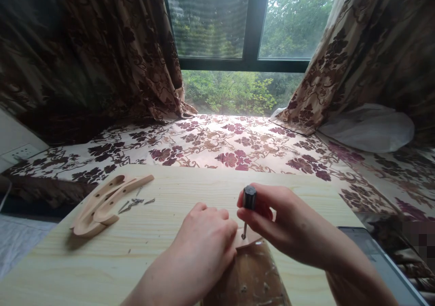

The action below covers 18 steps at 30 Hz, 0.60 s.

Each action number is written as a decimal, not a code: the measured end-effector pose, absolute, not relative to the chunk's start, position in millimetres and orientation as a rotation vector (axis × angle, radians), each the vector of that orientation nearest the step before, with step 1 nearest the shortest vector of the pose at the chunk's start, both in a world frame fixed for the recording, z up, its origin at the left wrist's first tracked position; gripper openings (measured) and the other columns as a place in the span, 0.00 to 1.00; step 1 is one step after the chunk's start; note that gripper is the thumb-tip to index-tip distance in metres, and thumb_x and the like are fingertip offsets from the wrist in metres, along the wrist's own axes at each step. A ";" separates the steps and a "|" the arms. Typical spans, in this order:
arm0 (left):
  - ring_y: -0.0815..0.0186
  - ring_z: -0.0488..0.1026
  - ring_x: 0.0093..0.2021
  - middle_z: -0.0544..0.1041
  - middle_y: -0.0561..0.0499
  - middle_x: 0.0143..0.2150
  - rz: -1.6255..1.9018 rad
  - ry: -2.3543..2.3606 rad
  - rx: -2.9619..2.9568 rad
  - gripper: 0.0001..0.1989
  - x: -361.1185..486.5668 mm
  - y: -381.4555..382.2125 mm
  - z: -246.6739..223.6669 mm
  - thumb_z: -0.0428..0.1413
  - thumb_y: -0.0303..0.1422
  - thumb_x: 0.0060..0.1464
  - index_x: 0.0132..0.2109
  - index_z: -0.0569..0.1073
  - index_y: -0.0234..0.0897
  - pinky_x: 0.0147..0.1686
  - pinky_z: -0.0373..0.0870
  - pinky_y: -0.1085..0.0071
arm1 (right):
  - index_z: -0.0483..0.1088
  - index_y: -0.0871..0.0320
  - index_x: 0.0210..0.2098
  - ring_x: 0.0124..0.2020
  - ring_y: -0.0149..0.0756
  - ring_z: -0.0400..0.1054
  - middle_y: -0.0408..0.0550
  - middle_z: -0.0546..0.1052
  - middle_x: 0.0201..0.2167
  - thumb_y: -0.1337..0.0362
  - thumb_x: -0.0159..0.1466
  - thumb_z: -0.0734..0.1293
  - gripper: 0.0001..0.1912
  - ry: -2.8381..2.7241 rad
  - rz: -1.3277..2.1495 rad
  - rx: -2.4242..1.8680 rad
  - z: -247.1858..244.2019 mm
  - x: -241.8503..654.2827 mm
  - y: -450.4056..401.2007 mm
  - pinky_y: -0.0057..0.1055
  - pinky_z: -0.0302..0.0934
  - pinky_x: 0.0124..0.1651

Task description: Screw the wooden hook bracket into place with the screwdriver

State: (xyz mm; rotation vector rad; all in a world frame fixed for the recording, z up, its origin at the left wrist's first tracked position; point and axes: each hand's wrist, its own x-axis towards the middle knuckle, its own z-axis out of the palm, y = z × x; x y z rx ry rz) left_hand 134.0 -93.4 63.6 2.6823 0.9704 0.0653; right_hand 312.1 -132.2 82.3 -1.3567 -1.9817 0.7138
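Observation:
My right hand grips the dark handle of a screwdriver between thumb and fingers. The shaft points down, and its tip meets a screw in a pale wooden piece. That piece rests against the end of a brown, worn wooden block. My left hand is closed around the left side of the pale piece, its fingers curled; much of the piece is hidden beneath the two hands.
Curved pale wooden parts with holes lie at the left of the light wooden table. Beside them are several loose screws. A grey flat device sits at the right edge. Behind are a floral-covered ledge, curtains and a window.

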 end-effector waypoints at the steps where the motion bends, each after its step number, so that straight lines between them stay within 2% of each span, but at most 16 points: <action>1: 0.63 0.66 0.34 0.72 0.53 0.32 0.049 0.967 2.685 0.10 134.5 -94.1 62.8 0.48 0.28 0.57 0.28 0.70 0.39 0.38 0.60 0.65 | 0.64 0.57 0.31 0.25 0.28 0.56 0.38 0.64 0.23 0.66 0.64 0.62 0.04 -1.984 0.713 -1.378 81.9 312.6 -134.9 0.28 0.53 0.28; 7: 0.60 0.69 0.36 0.75 0.50 0.36 -0.247 0.936 2.661 0.07 137.4 -99.5 66.0 0.50 0.29 0.54 0.33 0.73 0.40 0.40 0.62 0.62 | 0.64 0.55 0.35 0.27 0.29 0.63 0.40 0.70 0.27 0.65 0.66 0.59 0.04 -2.020 0.688 -1.484 83.7 315.9 -155.7 0.26 0.57 0.29; 10: 0.58 0.69 0.38 0.75 0.50 0.38 -0.304 0.925 2.632 0.08 139.9 -97.5 69.7 0.51 0.30 0.52 0.37 0.74 0.41 0.41 0.62 0.59 | 0.62 0.54 0.32 0.25 0.27 0.63 0.39 0.71 0.25 0.65 0.66 0.59 0.05 -2.098 0.655 -1.475 89.4 314.8 -157.3 0.24 0.58 0.27; 13: 0.58 0.69 0.37 0.75 0.49 0.38 -0.330 0.932 2.608 0.06 140.6 -93.1 69.9 0.53 0.30 0.49 0.36 0.74 0.41 0.40 0.62 0.60 | 0.60 0.54 0.28 0.22 0.26 0.63 0.37 0.70 0.22 0.63 0.66 0.59 0.09 -2.147 0.668 -1.460 92.6 315.0 -155.5 0.23 0.58 0.25; 18: 0.61 0.69 0.35 0.74 0.51 0.33 -0.283 0.905 2.695 0.03 138.2 -92.0 57.8 0.55 0.31 0.52 0.32 0.74 0.41 0.39 0.61 0.63 | 0.64 0.52 0.35 0.25 0.30 0.69 0.39 0.75 0.26 0.65 0.63 0.64 0.02 -2.110 0.664 -1.424 83.3 323.6 -159.8 0.23 0.63 0.27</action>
